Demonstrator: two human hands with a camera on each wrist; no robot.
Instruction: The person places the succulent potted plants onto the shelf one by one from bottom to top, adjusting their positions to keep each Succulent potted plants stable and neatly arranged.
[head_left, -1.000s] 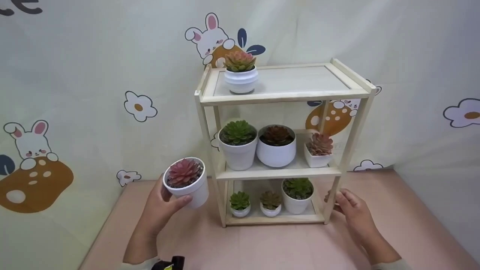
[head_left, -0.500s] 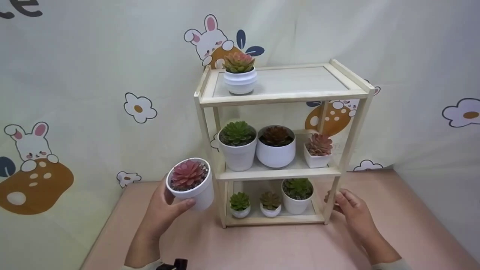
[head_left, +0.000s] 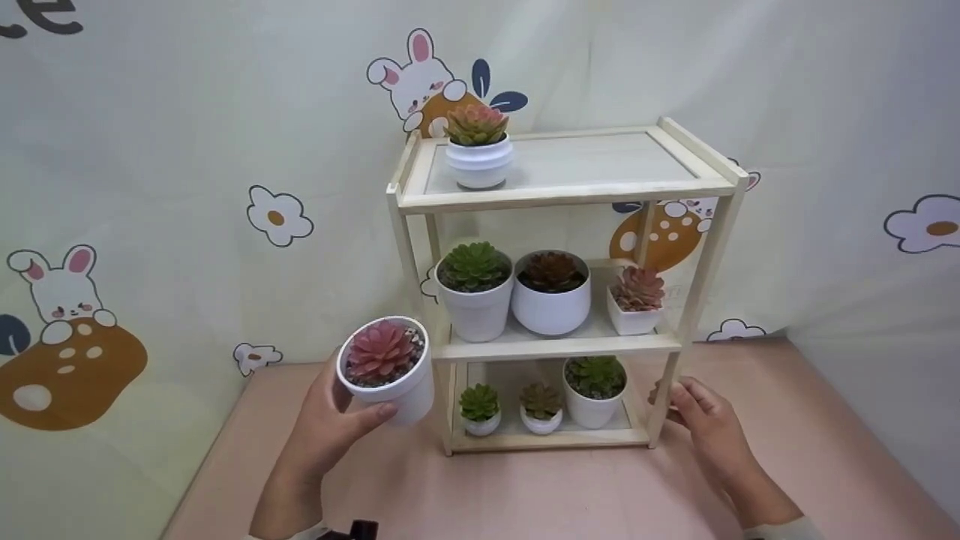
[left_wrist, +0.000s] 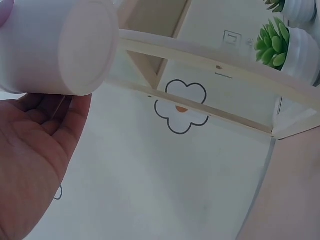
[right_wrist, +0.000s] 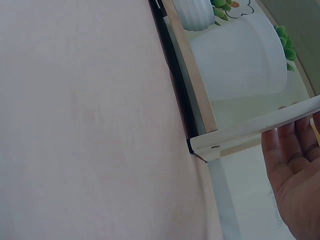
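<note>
My left hand (head_left: pixel 319 431) grips a white pot with a pink-red succulent (head_left: pixel 382 367), thumb on its near side. The pot hangs above the table, tilted toward me, just left of a light wooden three-tier rack (head_left: pixel 562 199). In the left wrist view, the pot's smooth base (left_wrist: pixel 87 47) faces the camera, with curled fingers (left_wrist: pixel 70 117) against its side. My right hand (head_left: pixel 716 431) holds the rack's front right post (head_left: pixel 664 401) low down. The right wrist view shows its fingers (right_wrist: pixel 285 150) bent around that post.
A pink-leaved succulent (head_left: pixel 480 161) stands at the rack's top left. Green (head_left: pixel 476 300), brown (head_left: pixel 553 304) and pink (head_left: pixel 636 307) ones fill the middle tier. Three small pots, including a green one (head_left: pixel 595 401), stand below. A printed backdrop (head_left: pixel 150 150) hangs behind the pink table (head_left: pixel 540 495).
My left hand has carried the potted succulent a little to the right, nearer the rack's left front post. The right hand stays on its post, and the rack stands still.
</note>
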